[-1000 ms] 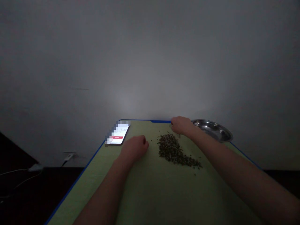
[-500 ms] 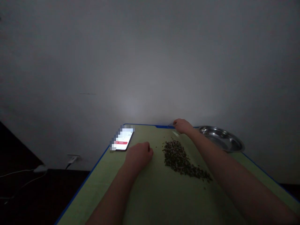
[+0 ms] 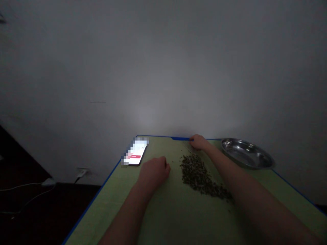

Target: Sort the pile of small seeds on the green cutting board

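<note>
A pile of small dark grains or dried seeds (image 3: 196, 173) lies spread on the pale green tabletop (image 3: 178, 217), trailing towards my right forearm. My left hand (image 3: 154, 173) rests on the table left of the pile, its fingers curled into a loose fist whose inside is hidden. Beyond the pile, my right hand (image 3: 198, 142) is at the table's far edge with fingers pinched together. Beside its fingertips is a faint, thin, see-through thing (image 3: 188, 147), too blurred to name. A shiny oval metal basin (image 3: 249, 158) stands right of my right forearm.
A phone (image 3: 135, 153) with a lit screen lies at the table's far left corner. Blue trim (image 3: 102, 186) runs around the table edge. The grey wall (image 3: 163, 85) rises right behind it. White cables (image 3: 22, 186) and a plug (image 3: 81, 173) are at the lower left.
My right hand has come slightly lower and nearer the table's far edge, and the see-through thing by its fingers shows less. The whole view has shifted slightly; my left hand remains curled.
</note>
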Available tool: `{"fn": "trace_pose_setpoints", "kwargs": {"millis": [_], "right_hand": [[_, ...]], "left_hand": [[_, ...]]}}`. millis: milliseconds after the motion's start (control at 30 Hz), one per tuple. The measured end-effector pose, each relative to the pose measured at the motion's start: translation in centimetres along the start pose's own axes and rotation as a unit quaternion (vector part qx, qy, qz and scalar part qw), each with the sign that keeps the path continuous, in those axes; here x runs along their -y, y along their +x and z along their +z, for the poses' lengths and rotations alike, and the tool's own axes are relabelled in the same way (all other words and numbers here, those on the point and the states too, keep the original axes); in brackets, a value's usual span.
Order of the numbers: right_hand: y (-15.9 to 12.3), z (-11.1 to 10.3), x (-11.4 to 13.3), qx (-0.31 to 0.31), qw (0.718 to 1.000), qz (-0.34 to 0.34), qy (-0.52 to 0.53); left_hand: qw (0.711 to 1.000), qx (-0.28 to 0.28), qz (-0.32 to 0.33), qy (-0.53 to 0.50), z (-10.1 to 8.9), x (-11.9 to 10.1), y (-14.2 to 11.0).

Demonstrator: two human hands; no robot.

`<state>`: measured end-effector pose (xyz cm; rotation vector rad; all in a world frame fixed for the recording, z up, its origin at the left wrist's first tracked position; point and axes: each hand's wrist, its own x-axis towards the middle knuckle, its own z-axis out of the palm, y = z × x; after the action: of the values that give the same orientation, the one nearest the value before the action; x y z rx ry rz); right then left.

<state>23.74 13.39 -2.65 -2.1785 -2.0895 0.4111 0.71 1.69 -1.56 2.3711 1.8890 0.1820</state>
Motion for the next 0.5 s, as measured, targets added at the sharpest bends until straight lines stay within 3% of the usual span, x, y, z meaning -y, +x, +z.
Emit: {"fn": "trace_pose_setpoints", "kwargs": {"millis": [500], "right_hand": [[-0.2,0.8,2.3,0.044,0.997,-0.026,0.059]], "left_hand": [[1.0,-0.001,0.008,0.002,0.0,-0.1,0.0]]}}
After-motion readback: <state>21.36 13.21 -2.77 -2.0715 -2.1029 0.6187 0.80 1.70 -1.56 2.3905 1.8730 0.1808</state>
